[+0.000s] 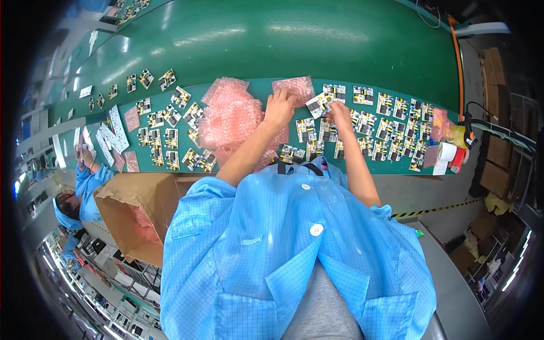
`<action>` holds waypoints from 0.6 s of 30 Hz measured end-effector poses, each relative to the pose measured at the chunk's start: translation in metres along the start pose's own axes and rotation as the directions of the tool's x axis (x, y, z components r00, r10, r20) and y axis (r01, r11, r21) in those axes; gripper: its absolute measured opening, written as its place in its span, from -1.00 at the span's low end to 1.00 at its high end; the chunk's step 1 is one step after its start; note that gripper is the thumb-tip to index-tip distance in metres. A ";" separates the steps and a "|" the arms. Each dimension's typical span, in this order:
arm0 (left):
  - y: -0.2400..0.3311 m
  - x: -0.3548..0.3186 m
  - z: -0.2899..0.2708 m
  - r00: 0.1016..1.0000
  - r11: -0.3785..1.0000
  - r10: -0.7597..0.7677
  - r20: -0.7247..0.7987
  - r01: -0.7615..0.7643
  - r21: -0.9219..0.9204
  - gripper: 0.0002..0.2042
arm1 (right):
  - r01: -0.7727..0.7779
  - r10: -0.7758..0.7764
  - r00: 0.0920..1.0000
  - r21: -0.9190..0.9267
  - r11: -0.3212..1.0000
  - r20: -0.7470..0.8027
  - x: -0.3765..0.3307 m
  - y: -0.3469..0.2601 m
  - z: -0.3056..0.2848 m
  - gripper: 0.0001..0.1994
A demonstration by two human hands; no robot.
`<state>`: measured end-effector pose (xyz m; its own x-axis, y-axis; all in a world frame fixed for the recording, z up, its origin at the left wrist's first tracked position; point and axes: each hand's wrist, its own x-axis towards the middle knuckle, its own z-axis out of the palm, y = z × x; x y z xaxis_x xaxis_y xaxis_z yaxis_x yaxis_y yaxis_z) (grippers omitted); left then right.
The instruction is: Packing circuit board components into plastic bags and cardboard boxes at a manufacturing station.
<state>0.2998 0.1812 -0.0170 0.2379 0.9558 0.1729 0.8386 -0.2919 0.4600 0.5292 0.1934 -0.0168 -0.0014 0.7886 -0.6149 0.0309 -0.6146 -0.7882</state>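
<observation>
Glossy green belt [317,39] gleams at the top; pink bubble-wrap plastic [229,116] centre-left; matt brown cardboard box [139,195] lower left; blue checked cloth smock [294,255].

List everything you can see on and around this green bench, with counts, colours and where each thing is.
circuit boards: dozens, white and dark, in rows across the green bench
held circuit board: one, between both hands
pink bubble bags: a loose pile, left of the hands
single pink bag: one, above the left hand
tape rolls: a few, white and red, right end of bench
cardboard box: one, brown, open, lower left
co-worker: one, blue coat, far left
blue coat: one, worn by the person
left hand: at the pink bag and held board
right hand: fingers on the held board
</observation>
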 end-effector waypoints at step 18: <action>-0.026 0.059 -0.058 0.928 0.706 -0.147 0.342 0.341 -0.621 -0.86 | 0.001 -0.030 0.998 0.420 0.908 0.063 -0.023 -0.013 -0.052 -0.55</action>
<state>0.2637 0.2429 0.0320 0.2650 0.9422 -0.2049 0.3684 0.0975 0.9246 0.5808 0.1846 0.0088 -0.0653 0.8040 -0.5910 -0.3914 -0.5655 -0.7260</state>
